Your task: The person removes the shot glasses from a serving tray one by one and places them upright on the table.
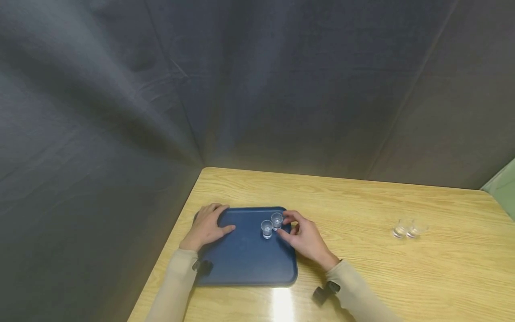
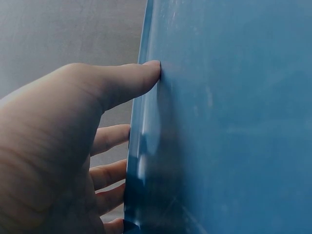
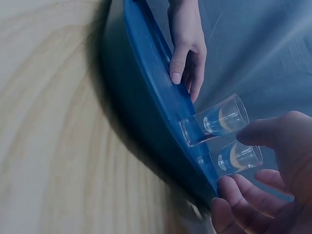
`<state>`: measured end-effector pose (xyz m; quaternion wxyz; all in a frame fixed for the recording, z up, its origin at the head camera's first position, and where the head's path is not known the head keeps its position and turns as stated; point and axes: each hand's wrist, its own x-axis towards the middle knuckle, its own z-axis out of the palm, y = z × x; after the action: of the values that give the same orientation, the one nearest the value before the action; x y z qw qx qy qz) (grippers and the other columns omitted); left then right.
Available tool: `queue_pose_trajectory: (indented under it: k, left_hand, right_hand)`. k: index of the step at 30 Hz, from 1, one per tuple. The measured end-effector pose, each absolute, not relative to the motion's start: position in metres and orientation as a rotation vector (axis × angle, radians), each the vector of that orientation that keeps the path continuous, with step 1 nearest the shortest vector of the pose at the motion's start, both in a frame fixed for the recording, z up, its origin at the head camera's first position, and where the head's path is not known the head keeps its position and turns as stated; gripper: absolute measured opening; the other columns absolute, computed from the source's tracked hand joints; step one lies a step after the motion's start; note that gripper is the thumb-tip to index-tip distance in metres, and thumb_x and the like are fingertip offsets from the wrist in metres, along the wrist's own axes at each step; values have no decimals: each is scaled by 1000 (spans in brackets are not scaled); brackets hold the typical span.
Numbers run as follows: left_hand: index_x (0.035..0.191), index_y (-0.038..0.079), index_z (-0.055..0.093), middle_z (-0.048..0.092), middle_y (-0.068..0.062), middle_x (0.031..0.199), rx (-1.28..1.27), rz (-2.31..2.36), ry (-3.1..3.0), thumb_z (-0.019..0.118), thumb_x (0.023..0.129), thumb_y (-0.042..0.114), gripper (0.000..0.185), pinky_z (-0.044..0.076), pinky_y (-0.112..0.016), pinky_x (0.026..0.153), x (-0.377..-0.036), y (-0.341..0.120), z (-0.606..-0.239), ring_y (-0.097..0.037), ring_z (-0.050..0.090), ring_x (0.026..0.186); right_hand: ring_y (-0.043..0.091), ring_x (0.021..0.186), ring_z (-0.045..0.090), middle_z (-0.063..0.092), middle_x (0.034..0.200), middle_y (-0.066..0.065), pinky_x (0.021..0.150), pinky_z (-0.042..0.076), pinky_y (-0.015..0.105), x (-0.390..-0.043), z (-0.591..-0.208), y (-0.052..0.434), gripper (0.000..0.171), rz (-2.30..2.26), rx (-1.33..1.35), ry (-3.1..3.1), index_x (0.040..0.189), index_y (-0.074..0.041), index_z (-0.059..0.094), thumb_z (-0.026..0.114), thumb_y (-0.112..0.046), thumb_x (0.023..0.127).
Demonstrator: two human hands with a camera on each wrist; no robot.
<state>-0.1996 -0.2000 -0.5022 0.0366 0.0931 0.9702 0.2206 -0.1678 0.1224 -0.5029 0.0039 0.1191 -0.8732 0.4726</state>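
Observation:
Two small clear shot glasses stand upright on the blue tray [image 1: 245, 264], near its far right corner. My right hand [image 1: 304, 238] has thumb and fingertips about the farther shot glass [image 1: 276, 218]. In the right wrist view the thumb [image 3: 263, 132] overlaps that glass's rim, with the fingers [image 3: 246, 197] on its other side. Close beside it is the other shot glass [image 1: 267, 229], untouched. My left hand [image 1: 206, 227] holds the tray at its far left. The left wrist view shows the thumb [image 2: 129, 80] over the rim and the fingers against the outside.
Two more clear shot glasses [image 1: 399, 229] stand side by side on the wooden table [image 1: 354, 210], well to the right of the tray. Dark curtains [image 1: 297, 98] hang behind the table and along its left side.

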Motion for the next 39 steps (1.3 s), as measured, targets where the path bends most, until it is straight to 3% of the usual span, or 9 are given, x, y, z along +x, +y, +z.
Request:
queue_pose_trajectory:
  k: [7,19,26,32,39]
  left_hand:
    - [159,14,51,49,-18,160,281,684,2973,78,95,46,77,24,-67,130,-199,-200,-502,-44,39,154]
    - [158,14,52,50,-19,160,291,689,2966,79,94,47,76,22,-65,132,-199,-201,-504,-44,40,153]
    - [157,13,52,50,-19,159,297,685,2979,79,95,46,75,24,-66,130,-200,-201,-504,-44,40,153]
    - [157,14,53,51,-18,159,288,694,2977,79,94,45,75,25,-65,130,-199,-200,-503,-43,41,153]
    - [157,14,53,52,-17,158,281,693,2984,80,93,46,75,29,-66,127,-199,-200,-504,-43,42,152]
  right_hand:
    - [7,67,59,76,113,6,57,48,19,-171,-500,117,43,1455,353,-2756,129,-9,72,86,-20,90]
    - [6,64,59,76,118,8,54,47,20,-177,-501,113,46,1445,354,-2774,133,-11,72,86,-22,91]
    - [8,64,58,75,98,6,53,46,20,-179,-499,115,41,1456,341,-2764,125,-10,74,87,-23,89]
    - [9,69,62,76,112,8,58,50,19,-179,-498,116,52,1495,360,-2727,134,-6,69,88,-20,87]
    - [9,66,60,76,107,6,53,47,19,-179,-499,117,40,1497,338,-2736,124,-12,76,89,-23,87]
